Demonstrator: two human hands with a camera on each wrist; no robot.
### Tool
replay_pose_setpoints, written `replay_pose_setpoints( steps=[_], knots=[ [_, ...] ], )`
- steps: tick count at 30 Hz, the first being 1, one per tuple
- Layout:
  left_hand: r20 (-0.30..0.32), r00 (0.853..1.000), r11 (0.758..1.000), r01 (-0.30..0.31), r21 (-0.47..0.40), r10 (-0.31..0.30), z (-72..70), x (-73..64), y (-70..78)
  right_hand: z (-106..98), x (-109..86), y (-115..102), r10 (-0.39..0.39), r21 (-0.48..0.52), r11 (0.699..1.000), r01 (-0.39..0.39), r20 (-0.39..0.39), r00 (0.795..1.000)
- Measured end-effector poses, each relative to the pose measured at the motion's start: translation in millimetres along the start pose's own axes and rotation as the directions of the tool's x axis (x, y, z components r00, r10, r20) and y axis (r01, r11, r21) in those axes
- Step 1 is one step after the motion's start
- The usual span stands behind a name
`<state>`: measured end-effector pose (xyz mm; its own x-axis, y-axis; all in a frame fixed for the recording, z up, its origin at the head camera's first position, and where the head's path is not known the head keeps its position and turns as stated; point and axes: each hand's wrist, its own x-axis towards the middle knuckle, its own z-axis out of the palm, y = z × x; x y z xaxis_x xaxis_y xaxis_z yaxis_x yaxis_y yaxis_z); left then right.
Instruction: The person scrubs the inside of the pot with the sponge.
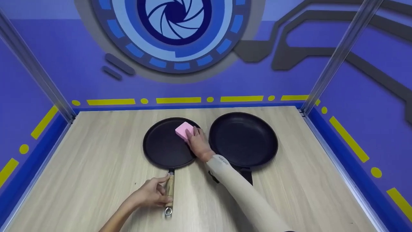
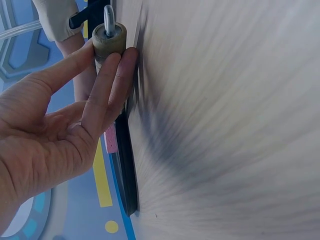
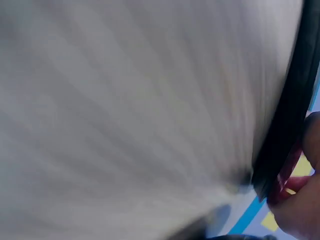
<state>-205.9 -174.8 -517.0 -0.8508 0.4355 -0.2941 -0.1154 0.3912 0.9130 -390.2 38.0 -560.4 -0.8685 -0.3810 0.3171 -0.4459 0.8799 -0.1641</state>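
A shallow black frying pan [image 1: 161, 146] lies left of centre on the table, its wooden handle [image 1: 170, 188] pointing towards me. My left hand [image 1: 148, 194] holds that handle between thumb and fingers; the left wrist view shows the fingertips against the handle's end [image 2: 110, 46], which carries a metal ring [image 2: 109, 20]. Inside the pan, near its upper right, a pink sponge [image 1: 183, 129] is held by my right hand [image 1: 199, 144], with the thumb and fingers on its near side. In the right wrist view the pan's dark side [image 3: 287, 115] hides most of the sponge.
A deeper black pan [image 1: 244, 138] stands close on the right, its black handle [image 1: 247, 176] partly behind my right sleeve [image 1: 248, 193]. The wooden table [image 1: 96, 154] is bounded by blue printed walls [image 1: 180, 87] at the back and both sides.
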Motion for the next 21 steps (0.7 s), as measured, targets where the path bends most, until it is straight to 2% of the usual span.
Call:
replay_pose_setpoints(
  steps=[7, 11, 16, 21],
  knots=[
    [0.002, 1.000, 1.000, -0.021, 0.008, 0.021, -1.1, 0.9, -0.5, 3.5, 6.2, -9.8, 0.083, -0.028, 0.996, -0.083, -0.006, 0.997],
    [0.006, 1.000, 0.999, -0.017, 0.031, 0.016, -0.1, 0.6, -1.4, 9.5, 6.7, -11.5, 0.106, -0.072, 0.991, -0.109, -0.042, 0.993],
    [0.016, 1.000, 0.998, 0.006, 0.060, -0.007, -0.6, 0.8, 0.5, 9.9, 4.4, -7.8, 0.066, -0.082, 0.994, -0.074, -0.102, 0.993],
    [-0.003, 1.000, 0.997, 0.017, 0.076, -0.017, -2.1, 0.9, 0.3, 4.7, 3.8, -4.0, 0.020, -0.034, 0.999, -0.022, -0.041, 0.999]
  ],
)
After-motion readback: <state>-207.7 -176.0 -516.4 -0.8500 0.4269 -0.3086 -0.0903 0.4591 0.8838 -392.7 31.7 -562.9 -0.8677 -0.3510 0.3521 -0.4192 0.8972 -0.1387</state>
